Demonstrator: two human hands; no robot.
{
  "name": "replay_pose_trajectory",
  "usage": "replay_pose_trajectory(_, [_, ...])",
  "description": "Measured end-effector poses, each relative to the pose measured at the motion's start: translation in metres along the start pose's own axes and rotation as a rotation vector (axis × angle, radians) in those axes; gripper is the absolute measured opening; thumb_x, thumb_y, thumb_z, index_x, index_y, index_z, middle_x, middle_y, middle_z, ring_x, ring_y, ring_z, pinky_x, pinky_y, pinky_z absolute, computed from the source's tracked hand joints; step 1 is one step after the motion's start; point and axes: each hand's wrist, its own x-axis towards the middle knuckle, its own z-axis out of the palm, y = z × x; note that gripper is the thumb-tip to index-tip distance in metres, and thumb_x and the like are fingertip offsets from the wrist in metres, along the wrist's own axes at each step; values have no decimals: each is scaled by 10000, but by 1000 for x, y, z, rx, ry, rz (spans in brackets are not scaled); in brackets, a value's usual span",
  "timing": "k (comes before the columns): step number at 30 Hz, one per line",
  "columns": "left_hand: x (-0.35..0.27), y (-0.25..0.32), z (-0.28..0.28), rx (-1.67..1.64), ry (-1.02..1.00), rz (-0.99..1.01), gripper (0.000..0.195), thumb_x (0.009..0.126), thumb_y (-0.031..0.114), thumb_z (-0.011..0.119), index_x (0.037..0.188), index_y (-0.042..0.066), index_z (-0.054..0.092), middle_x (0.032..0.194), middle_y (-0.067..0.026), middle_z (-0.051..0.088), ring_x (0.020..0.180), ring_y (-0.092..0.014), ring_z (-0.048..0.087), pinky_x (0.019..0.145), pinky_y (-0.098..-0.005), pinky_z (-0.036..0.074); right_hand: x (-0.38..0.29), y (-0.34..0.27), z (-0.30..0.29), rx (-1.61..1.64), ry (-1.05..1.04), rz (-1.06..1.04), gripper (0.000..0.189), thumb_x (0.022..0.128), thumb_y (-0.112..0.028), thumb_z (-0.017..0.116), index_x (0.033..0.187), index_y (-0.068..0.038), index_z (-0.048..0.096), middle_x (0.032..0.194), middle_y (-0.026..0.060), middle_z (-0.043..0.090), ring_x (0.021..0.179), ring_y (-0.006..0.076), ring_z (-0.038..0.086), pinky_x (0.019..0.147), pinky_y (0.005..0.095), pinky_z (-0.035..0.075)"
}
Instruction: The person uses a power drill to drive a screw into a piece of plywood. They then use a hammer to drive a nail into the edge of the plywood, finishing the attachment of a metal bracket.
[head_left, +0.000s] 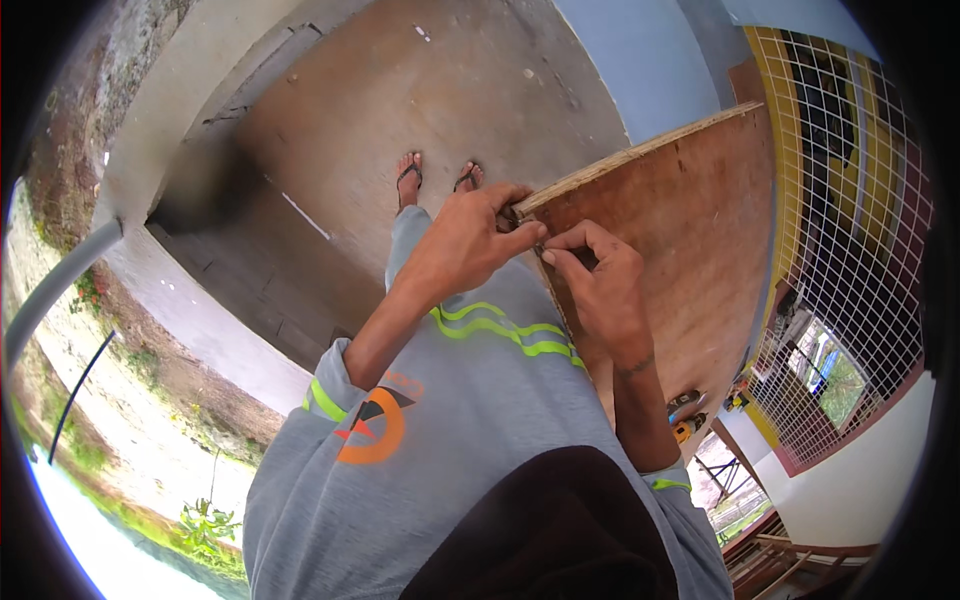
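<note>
A reddish-brown plywood board (675, 225) stretches away to the right, its raw layered edge running up from my hands. At the board's near corner, my left hand (476, 236) has its fingers curled round a small dark metal piece (507, 219), with the thumb pointing right. Close beside that thumb is my right hand (600, 277), its thumb and forefinger pinched together on something tiny at the board's edge. The fingers mostly hide this tiny item, so I cannot tell what it is.
An orange-and-black power tool (686, 427) lies on the board's far lower part, beside another dark item. White wire mesh (855, 195) in a yellow frame rises at the right. Below my feet is a concrete floor (337, 97); a low wall (202, 307) borders it at the left.
</note>
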Motion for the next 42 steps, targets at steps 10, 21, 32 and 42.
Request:
replay_pose_trajectory(10, [3,-11,2,-93,24,81,441,873,223,756,1216,-28,639,785,-139,703,682,-192,672,698,-298,527,9,-4,-1,-151,-35,74,74,866,-40,690,880,26,661,758,88,675,655,116,589,617,298,485])
replay_pose_trajectory(21, [12,-24,5,-105,35,151,436,856,191,759,1198,-51,636,807,-176,708,680,-225,698,648,-326,540,12,-1,0,-165,-42,145,62,858,-24,683,890,26,669,806,110,701,749,150,634,705,307,499])
replay_pose_trajectory(32, [18,-27,9,-156,3,114,446,855,182,756,1211,-57,634,887,-224,717,803,-269,754,711,-320,586,14,-4,1,-155,-36,208,37,852,13,668,886,26,665,837,121,697,781,164,651,733,308,512])
replay_pose_trajectory(42, [19,-27,8,-184,-3,88,478,854,197,762,1228,-68,627,901,-219,721,812,-264,756,706,-326,589,19,-9,1,-203,-55,238,36,842,28,671,875,27,656,838,140,701,781,198,673,726,320,518])
